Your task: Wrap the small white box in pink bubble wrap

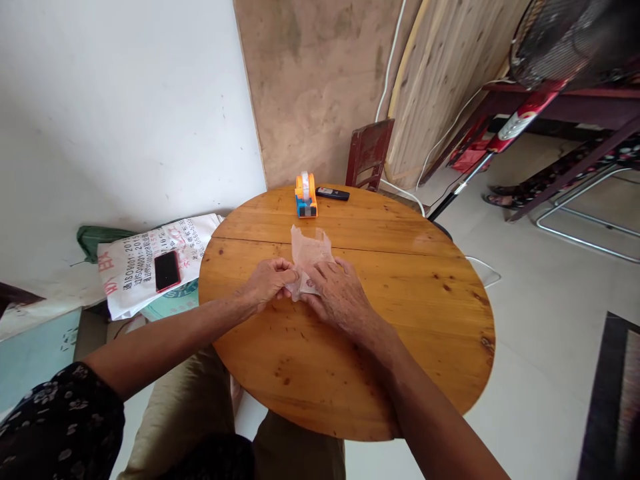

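Note:
A crumpled, translucent piece of bubble wrap (311,245) stands up from the middle of the round wooden table (400,320). My left hand (274,279) pinches its lower left corner between thumb and fingers. Over its right side lies my right hand (337,287), fingers bent across the sheet and thumb tucked beneath. Whatever the wrap may enclose is hidden by the hands. Beyond it, near the table's far edge, an orange and blue tape dispenser (306,195) carries a roll of tape. A dark, slim device like a remote (333,193) lies beside the dispenser.
To the left, a phone (167,271) rests on a printed white sack (135,267). Behind the table is a red wooden chair (370,155). A standing fan (525,113) is at the right, near a dark table where another person's feet (503,195) show.

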`<state>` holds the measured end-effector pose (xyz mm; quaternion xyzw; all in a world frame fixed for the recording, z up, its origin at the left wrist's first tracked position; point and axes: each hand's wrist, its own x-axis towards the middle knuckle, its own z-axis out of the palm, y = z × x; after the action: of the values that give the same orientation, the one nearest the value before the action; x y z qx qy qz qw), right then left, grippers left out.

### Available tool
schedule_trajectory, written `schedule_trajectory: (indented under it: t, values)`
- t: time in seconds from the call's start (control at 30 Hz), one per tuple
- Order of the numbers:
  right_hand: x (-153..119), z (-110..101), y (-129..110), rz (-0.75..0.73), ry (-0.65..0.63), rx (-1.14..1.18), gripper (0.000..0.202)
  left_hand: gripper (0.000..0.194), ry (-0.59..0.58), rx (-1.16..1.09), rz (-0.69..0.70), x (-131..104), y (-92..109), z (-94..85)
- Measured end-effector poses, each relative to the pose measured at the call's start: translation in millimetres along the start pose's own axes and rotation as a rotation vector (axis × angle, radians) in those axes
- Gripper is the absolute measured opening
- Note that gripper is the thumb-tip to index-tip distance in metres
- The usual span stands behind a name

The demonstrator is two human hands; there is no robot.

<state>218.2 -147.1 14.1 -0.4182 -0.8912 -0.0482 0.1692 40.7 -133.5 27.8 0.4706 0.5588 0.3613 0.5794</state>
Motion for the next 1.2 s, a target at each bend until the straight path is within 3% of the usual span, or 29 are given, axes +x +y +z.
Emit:
schedule_trajectory:
  t: [0.17,0.27,0.43,0.5,0.63,0.77,0.87,0.97,1.1,1.2]
  values:
    - [-1.4,5.6,2.1,0.036,0.057,0.128,0.067,0.009,-0.073,0.142,0.08,4.4,2.8,13.5]
    - [-1.9,4.2,4.3,0.05,0.054,0.207,0.072,0.006,-0.154,0.294,0.128,5.4,7.9,10.9]
    - [-5.7,-8.8,9.4,0.079,-0.005,0.317,0.069,0.022,-0.319,0.449,0.149,1.2,14.2,1.6]
    - [-7.0,-14.6,12.0,0.074,-0.013,0.349,0.062,0.025,-0.289,0.564,0.29,0.0,7.9,1.0]
    - [-7.7,-15.4,23.9,0.107,0.029,0.348,0.052,0.019,-0.01,0.852,0.743,-0.9,-16.4,5.9]
    - [-9.0,-2.3,45.7,0.236,0.099,0.269,0.039,0.015,0.165,0.902,1.056,-0.4,-37.0,12.4]
    - [-10.8,4.7,59.4,0.325,0.137,0.237,0.032,0.016,0.18,0.849,1.131,2.0,-43.5,14.8]
    - [-12.8,3.7,65.7,0.399,0.144,0.242,0.04,0.019,0.141,0.817,1.19,5.1,-45.3,15.1]
    - [-17.4,-6.6,64.2,0.635,0.01,0.304,0.071,0.024,0.069,0.783,1.229,8.6,-46.9,14.9]
    - [-21.6,-12.5,56.5,0.764,-0.092,0.338,0.081,0.027,0.047,0.77,1.231,10.6,-48.4,15.2]
